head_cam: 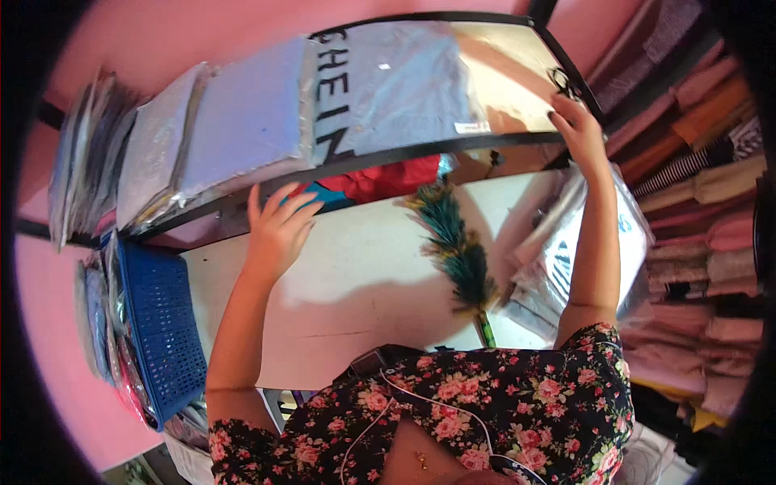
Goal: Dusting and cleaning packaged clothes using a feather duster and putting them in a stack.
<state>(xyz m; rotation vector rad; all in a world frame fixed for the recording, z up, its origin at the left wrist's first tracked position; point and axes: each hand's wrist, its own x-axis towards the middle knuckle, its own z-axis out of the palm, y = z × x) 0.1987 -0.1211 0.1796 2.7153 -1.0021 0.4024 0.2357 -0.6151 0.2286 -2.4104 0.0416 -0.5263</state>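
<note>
My left hand [276,233] is at the black front edge of a shelf [376,159], fingers spread and holding nothing. At the right end of that shelf, my right hand [579,130] reaches to a small black looped item [562,82], perhaps scissors handles. Whether the fingers grip it cannot be told. Between the hands, the shelf bears clear-bagged folded blue cloth [406,85] and a paler bagged pile [248,115]. Large black letters run beside them. Below, a green feather duster [451,248] lies on the white tabletop [351,279].
A blue perforated plastic basket [163,327] stands at the left with bagged goods beside it. More bagged garments [91,163] stand at the shelf's left end. Under my right forearm lie plastic-wrapped packs [558,260]. Folded clothes [709,236] are stacked along the right side.
</note>
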